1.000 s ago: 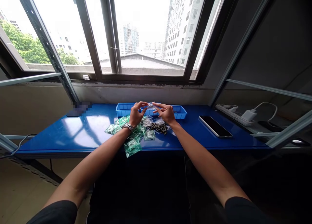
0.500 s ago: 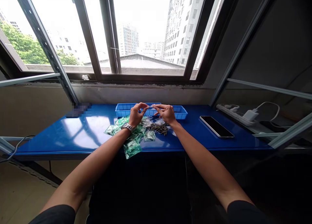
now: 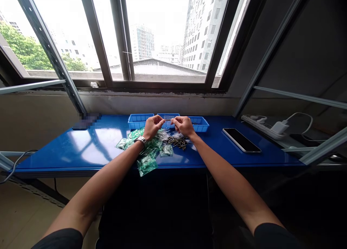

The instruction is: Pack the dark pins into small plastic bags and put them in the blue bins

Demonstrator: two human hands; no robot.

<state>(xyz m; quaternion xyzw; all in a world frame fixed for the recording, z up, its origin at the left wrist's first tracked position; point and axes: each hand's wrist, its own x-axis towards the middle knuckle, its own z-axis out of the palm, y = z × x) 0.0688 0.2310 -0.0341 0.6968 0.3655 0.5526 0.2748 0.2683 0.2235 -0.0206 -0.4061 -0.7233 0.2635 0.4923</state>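
Between my two hands a small clear plastic bag (image 3: 169, 117) is stretched, held up in front of the blue bins. My left hand (image 3: 153, 127), with a metal watch on its wrist, pinches the bag's left side. The right side is pinched by my right hand (image 3: 183, 127). Below them lies a pile of green-tinted plastic packets (image 3: 148, 162). Beside that pile are loose dark, brassy screw-like pieces (image 3: 177, 142), too small to name surely. Some clear packaging shows between the two heaps, partly hidden by my hands.
Three blue bins stand along the back: a left bin (image 3: 135, 124), a middle bin (image 3: 176, 115) and a right bin (image 3: 202, 124). A phone (image 3: 241, 140) lies on the blue table (image 3: 89, 151) to the right. Beyond it is a power strip (image 3: 264, 128) with a white charger. Metal shelf posts flank the table.
The clear bag now shows spread upright between my fingertips; before, it was a thin flat strip. My right fingers have curled in from a straighter pose.
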